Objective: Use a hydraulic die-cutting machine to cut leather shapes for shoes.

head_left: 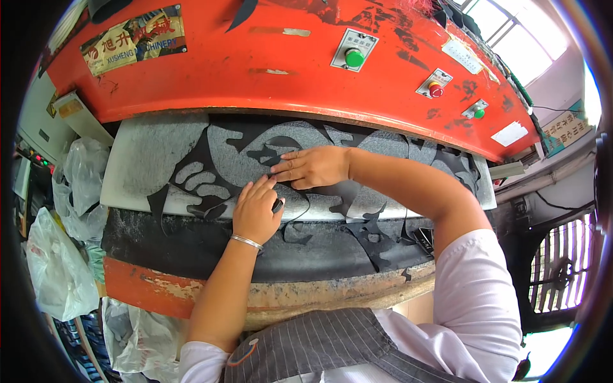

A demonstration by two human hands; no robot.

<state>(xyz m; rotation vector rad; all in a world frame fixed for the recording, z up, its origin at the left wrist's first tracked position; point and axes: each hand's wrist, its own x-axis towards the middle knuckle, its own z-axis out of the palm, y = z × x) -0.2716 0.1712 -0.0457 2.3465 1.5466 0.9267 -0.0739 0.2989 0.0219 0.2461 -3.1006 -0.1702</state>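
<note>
A black sheet (198,182) full of curved cut-out openings lies over a pale, worn cutting board (143,153). My left hand (255,210) reaches up to it, fingertips touching the sheet beside my right fingers. A small dark piece (277,205) is tucked between its thumb and palm, mostly hidden. From the right, my right hand (316,168) lies across the sheet with fingers stretched leftward and slightly apart, the tips on the black material. A thin black strip (308,207) curls down from under my hands. Whether my right fingertips pinch the sheet is hard to see.
A red machine body (255,76) spans the far side, with a green button (354,58), a red knob (435,90) and another green button (479,113). Black scraps (377,239) hang over the dark front ledge (185,249). Plastic bags (60,268) hang at the left.
</note>
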